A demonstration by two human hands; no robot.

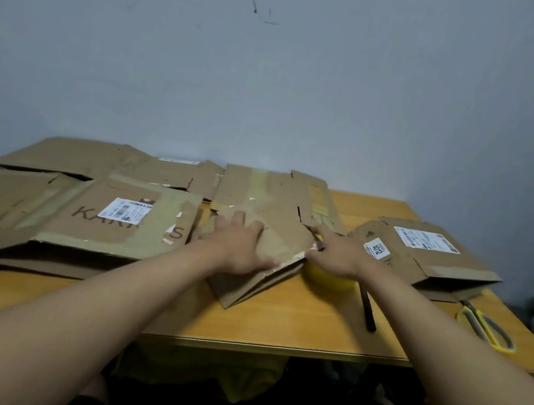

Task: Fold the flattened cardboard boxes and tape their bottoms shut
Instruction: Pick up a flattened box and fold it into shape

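Both hands on flattened box [282,239] | right hand [337,252] seemingly pinches edge | left hand [238,243] flat

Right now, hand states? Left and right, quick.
Left hand: open, fingers flat on the small flattened brown cardboard box.
Right hand: touching that box's right edge; grip cannot be told.

Matt brown corrugated cardboard is noted in the flattened boxes [117,218], with glossy tape strips and white paper labels [423,239]. The table [292,327] is smooth wood laminate. The tape roll [329,277] is glossy yellow.
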